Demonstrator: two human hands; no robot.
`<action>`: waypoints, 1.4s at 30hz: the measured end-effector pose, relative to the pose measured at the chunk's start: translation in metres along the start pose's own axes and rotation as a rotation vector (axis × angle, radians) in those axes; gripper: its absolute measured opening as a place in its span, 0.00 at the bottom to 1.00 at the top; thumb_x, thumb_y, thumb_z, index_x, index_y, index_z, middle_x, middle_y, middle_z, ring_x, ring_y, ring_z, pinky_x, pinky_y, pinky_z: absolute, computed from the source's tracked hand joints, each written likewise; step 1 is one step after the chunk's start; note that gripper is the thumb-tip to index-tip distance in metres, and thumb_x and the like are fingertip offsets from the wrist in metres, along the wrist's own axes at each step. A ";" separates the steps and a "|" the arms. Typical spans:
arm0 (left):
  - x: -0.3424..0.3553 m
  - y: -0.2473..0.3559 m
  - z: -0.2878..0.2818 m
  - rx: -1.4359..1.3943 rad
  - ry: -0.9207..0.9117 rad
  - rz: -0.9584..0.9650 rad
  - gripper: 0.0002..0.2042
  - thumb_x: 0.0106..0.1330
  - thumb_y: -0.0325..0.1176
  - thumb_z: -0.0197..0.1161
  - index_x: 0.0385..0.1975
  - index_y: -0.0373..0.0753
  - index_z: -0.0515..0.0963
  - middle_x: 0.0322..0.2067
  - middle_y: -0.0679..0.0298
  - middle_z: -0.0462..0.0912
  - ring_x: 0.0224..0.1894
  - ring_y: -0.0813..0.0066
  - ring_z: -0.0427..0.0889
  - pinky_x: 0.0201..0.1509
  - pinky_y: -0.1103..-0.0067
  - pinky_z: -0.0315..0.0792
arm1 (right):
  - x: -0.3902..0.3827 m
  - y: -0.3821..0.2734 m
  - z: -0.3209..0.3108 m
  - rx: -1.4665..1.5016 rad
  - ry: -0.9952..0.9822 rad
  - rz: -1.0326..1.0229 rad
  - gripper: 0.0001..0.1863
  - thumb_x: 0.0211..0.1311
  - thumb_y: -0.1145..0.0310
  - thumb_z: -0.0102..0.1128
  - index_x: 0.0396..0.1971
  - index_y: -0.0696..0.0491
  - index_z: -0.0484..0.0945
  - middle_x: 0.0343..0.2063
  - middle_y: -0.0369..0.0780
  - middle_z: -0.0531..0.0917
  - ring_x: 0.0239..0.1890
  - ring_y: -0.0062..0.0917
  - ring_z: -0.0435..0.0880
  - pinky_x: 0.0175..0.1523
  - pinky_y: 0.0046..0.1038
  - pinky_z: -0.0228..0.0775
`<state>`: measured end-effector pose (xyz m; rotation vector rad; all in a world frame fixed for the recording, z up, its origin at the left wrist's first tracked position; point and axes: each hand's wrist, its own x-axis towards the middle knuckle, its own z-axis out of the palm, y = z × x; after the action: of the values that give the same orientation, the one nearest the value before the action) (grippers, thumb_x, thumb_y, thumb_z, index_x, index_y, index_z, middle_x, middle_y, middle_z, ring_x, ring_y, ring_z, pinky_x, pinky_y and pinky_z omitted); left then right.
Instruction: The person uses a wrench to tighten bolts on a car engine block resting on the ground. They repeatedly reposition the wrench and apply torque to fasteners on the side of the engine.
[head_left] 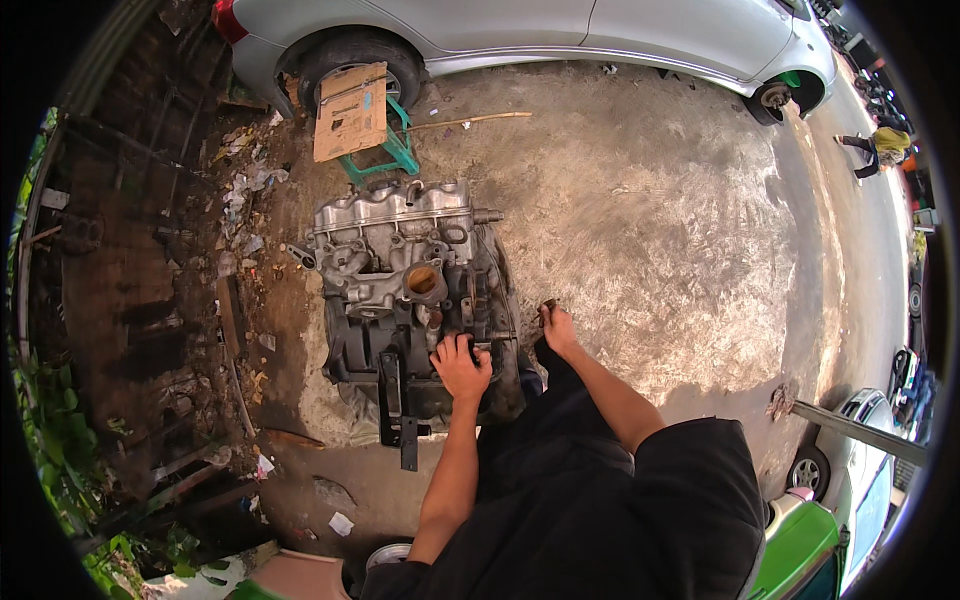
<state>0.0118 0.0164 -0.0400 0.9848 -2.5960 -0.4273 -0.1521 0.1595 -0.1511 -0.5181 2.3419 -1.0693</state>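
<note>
An engine, its ribbed metal cover dull silver and its lower parts black, rests on the ground in front of me. My left hand is on its near side, fingers bent around a dark part whose shape they hide. Just right of the engine, above my knee, my right hand is closed. Something small and dark shows at its fingertips, too small to name. A round opening with a brownish inside faces up near the engine's middle. A black metal bracket sticks out toward me, left of my left hand.
Beyond the engine, a cardboard sheet leans on a green plastic stool, with a thin stick beside it. A silver car stands at the back. Litter lies along the left. A person is far right.
</note>
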 end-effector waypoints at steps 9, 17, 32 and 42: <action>0.001 -0.001 0.001 0.027 -0.010 0.003 0.15 0.53 0.37 0.55 0.40 0.42 0.74 0.46 0.60 0.75 0.46 0.56 0.72 0.51 0.57 0.63 | 0.080 0.010 0.047 0.054 -0.089 0.143 0.24 0.74 0.53 0.43 0.43 0.63 0.74 0.39 0.63 0.80 0.49 0.59 0.77 0.54 0.52 0.68; 0.002 -0.002 0.000 0.027 0.000 0.028 0.15 0.55 0.39 0.54 0.41 0.42 0.74 0.47 0.59 0.75 0.46 0.56 0.73 0.51 0.58 0.63 | 0.115 -0.018 0.053 -0.063 -0.332 0.335 0.24 0.71 0.56 0.44 0.42 0.65 0.78 0.43 0.61 0.81 0.50 0.56 0.79 0.56 0.48 0.71; 0.002 -0.002 -0.001 0.029 -0.017 0.016 0.16 0.54 0.40 0.55 0.41 0.41 0.74 0.48 0.58 0.75 0.47 0.57 0.73 0.50 0.58 0.64 | 0.145 -0.046 0.064 -0.261 -0.561 -0.017 0.21 0.67 0.62 0.45 0.40 0.68 0.77 0.35 0.58 0.82 0.31 0.46 0.82 0.36 0.44 0.75; 0.001 -0.003 0.000 0.032 -0.019 0.007 0.16 0.54 0.39 0.55 0.41 0.42 0.74 0.48 0.58 0.76 0.47 0.58 0.73 0.50 0.58 0.64 | 0.161 -0.045 0.083 -0.089 -0.600 0.383 0.19 0.68 0.65 0.48 0.35 0.68 0.81 0.32 0.59 0.84 0.32 0.47 0.87 0.37 0.43 0.81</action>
<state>0.0124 0.0137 -0.0413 0.9869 -2.6297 -0.3965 -0.2255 -0.0020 -0.2093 -0.3388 1.8539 -0.5364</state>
